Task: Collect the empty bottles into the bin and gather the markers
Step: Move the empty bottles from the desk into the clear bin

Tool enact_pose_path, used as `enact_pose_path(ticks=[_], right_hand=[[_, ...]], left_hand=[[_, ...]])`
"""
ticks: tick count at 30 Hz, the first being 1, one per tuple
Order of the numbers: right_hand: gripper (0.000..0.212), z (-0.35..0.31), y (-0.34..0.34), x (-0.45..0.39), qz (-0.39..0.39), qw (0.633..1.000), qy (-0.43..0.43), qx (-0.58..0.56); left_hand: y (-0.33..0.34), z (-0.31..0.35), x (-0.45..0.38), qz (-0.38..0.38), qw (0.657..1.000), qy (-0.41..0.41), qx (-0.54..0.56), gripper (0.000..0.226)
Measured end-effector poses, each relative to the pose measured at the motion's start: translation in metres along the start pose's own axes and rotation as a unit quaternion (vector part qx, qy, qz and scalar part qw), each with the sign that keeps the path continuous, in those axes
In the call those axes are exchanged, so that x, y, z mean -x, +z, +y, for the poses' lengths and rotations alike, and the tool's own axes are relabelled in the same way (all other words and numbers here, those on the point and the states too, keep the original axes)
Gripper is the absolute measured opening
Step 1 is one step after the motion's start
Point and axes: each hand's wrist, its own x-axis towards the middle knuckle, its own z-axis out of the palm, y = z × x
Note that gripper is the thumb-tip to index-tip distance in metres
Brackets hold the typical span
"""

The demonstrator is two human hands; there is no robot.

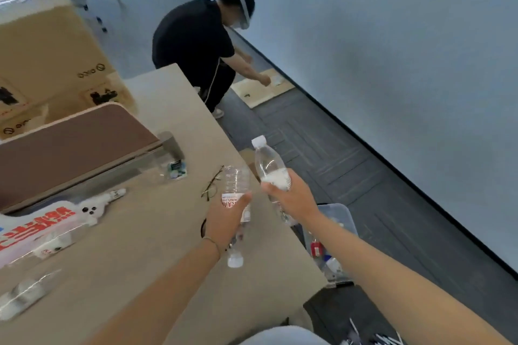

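**Bottles in both hands, bin waiting below the tabletop edge**

Bottles are up off the tabletop (157, 246): the left hand (224, 221) is wrapped round a clear ribbed plastic bottle with a red-and-white label (236, 190), held cap-down, while the right hand (291, 193) grips a second clear plastic bottle with a white cap (268, 161), cap-up and angled away. The two bottles sit just beside each other, apart or barely touching; which is unclear. Below and to the right of the right forearm, on the dark carpet, stands a clear plastic bin (343, 211) already holding some items, among them something red. A pair of thin-framed glasses (212, 183) lies on the tabletop just beyond the left hand, and a white printed plastic package (47, 228) lies well to the left. No markers can be made out with certainty.

The risk from here appears to lie in the drop. The bin sits partly tucked under the tabletop edge, so a bottle released too early could strike the edge or bounce onto the carpet. The right-hand bottle shows a whitish band inside that may be leftover water; if so, it may not count as empty. A careless backswing of the left hand could also catch the glasses. A second person (196, 45) crouches well beyond both hands.
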Motion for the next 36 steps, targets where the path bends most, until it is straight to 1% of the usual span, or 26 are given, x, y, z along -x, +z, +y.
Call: enact_pose_path(ticks=[2,4,5,7,10,12,14,15,17,18,19,23,25,27,29,31,33,34,36], right_hand=[[0.045,0.035,-0.046,0.006,0.024,0.999,0.018,0.016],[0.046,0.071,-0.088,0.014,0.046,0.997,0.055,0.007],[0.045,0.087,-0.107,0.019,0.058,0.995,0.078,-0.009],[0.041,0.122,-0.141,0.028,0.084,0.987,0.129,-0.038],[0.039,0.179,-0.178,0.035,0.108,0.973,0.199,-0.056],[0.040,0.212,-0.195,0.034,0.118,0.964,0.229,-0.061],[0.044,0.243,-0.203,0.032,0.113,0.956,0.262,-0.066],[0.049,0.258,-0.204,0.030,0.107,0.953,0.274,-0.072],[0.067,0.291,-0.201,0.024,0.092,0.946,0.298,-0.086],[0.072,0.308,-0.198,0.019,0.083,0.944,0.307,-0.085],[0.072,0.324,-0.193,0.014,0.074,0.944,0.309,-0.084],[0.059,0.345,-0.181,-0.010,0.059,0.937,0.329,-0.100],[0.064,0.356,-0.178,-0.026,0.050,0.935,0.331,-0.120],[0.064,0.365,-0.179,-0.037,0.066,0.931,0.326,-0.152],[0.053,0.372,-0.183,-0.042,0.102,0.921,0.321,-0.195],[0.043,0.380,-0.188,-0.041,0.129,0.913,0.327,-0.205],[0.044,0.387,-0.195,-0.036,0.137,0.912,0.332,-0.198],[0.045,0.389,-0.198,-0.035,0.140,0.910,0.336,-0.197],[0.043,0.394,-0.204,-0.031,0.143,0.907,0.341,-0.202]], left_hand=[[0.048,0.002,0.010,-0.028,1.000,-0.004,-0.004,0.043],[0.093,0.001,0.018,-0.052,0.998,-0.014,-0.011,0.029],[0.114,-0.002,0.021,-0.059,0.998,-0.020,-0.016,0.025],[0.152,-0.008,0.023,-0.070,0.997,-0.029,-0.022,0.027],[0.205,-0.021,0.021,-0.083,0.994,-0.060,-0.032,0.040],[0.237,-0.026,0.015,-0.093,0.992,-0.073,-0.041,0.048],[0.267,-0.034,0.008,-0.100,0.989,-0.088,-0.057,0.057],[0.279,-0.039,0.004,-0.108,0.988,-0.092,-0.065,0.056],[0.298,-0.055,-0.007,-0.113,0.984,-0.108,-0.084,0.050],[0.306,-0.063,-0.013,-0.111,0.982,-0.121,-0.096,0.048],[0.311,-0.073,-0.019,-0.109,0.980,-0.133,-0.105,0.046],[0.323,-0.107,-0.041,-0.095,0.973,-0.168,-0.127,0.037],[0.326,-0.123,-0.053,-0.091,0.971,-0.185,-0.124,0.035],[0.329,-0.137,-0.064,-0.084,0.969,-0.204,-0.108,0.042],[0.333,-0.146,-0.071,-0.073,0.964,-0.238,-0.092,0.054],[0.341,-0.153,-0.075,-0.064,0.956,-0.273,-0.083,0.073],[0.353,-0.156,-0.076,-0.073,0.949,-0.292,-0.097,0.091],[0.359,-0.156,-0.076,-0.085,0.947,-0.288,-0.115,0.092],[0.374,-0.153,-0.076,-0.095,0.945,-0.279,-0.142,0.077]])
